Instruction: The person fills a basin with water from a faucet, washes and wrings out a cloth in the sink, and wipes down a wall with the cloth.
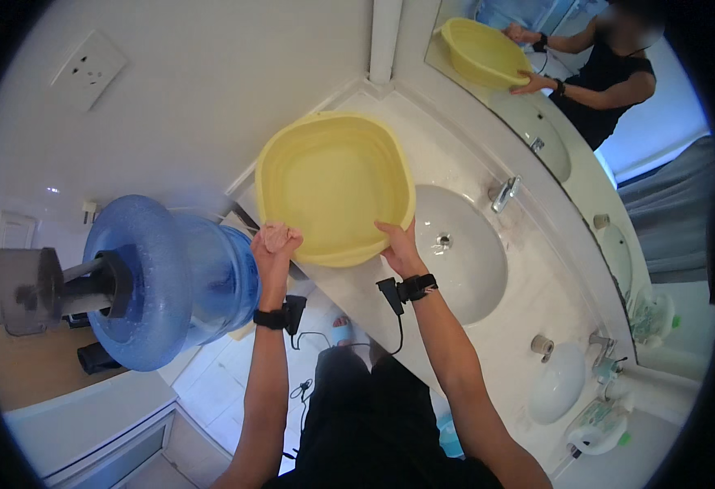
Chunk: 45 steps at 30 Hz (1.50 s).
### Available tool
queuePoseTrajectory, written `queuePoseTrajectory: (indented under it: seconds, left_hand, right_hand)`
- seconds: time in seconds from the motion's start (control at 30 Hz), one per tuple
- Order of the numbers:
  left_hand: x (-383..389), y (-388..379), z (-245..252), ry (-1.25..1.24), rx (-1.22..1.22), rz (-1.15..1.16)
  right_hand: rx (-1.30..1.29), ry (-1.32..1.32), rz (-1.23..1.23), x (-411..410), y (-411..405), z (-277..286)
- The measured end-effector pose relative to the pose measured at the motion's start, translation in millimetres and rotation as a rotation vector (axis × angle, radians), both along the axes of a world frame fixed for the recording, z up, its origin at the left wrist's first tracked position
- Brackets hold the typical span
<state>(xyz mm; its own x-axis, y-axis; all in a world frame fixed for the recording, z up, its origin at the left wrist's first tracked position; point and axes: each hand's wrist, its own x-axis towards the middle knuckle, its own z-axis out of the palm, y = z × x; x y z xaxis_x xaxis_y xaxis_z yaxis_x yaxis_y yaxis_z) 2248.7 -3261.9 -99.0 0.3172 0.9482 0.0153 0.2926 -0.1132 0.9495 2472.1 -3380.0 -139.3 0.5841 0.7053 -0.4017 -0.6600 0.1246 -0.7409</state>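
A yellow plastic basin [333, 183] stands at the corner of the white countertop [357, 293], left of an oval sink [473, 269]. My right hand [401, 244] grips the basin's near right rim, thumb inside and fingers outside. My left hand [275, 241] is at the near left rim, closed around a crumpled pinkish cloth or similar soft thing; its exact kind I cannot tell. Whether the basin holds water is unclear. Both wrists wear black straps with small cabled devices. The mirror [577, 183] shows the basin and both arms.
A large blue water-cooler bottle [168, 275] with a pump on top lies close to my left forearm. A chrome faucet [504, 194] rises behind the sink. Further right are a second, smaller basin [558, 384] and a clear bottle [599, 426]. A wall socket [88, 70] is at upper left.
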Motion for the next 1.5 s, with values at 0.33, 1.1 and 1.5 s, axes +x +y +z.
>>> queuePoseTrajectory:
  seconds: [0.33, 1.1, 1.5]
  left_hand:
    - [11, -1, 17, -0.476, -0.26, 0.19]
    - [-54, -157, 34, -0.374, -0.258, -0.004]
    - [-64, -169, 20, -0.402, -0.215, -0.061]
  right_hand:
    - [-0.118, -0.119, -0.043, -16, -32, -6]
    - [-0.172, -0.151, -0.082, -64, -200, -9]
    - [-0.181, -0.093, 0.117, -50, -212, 1]
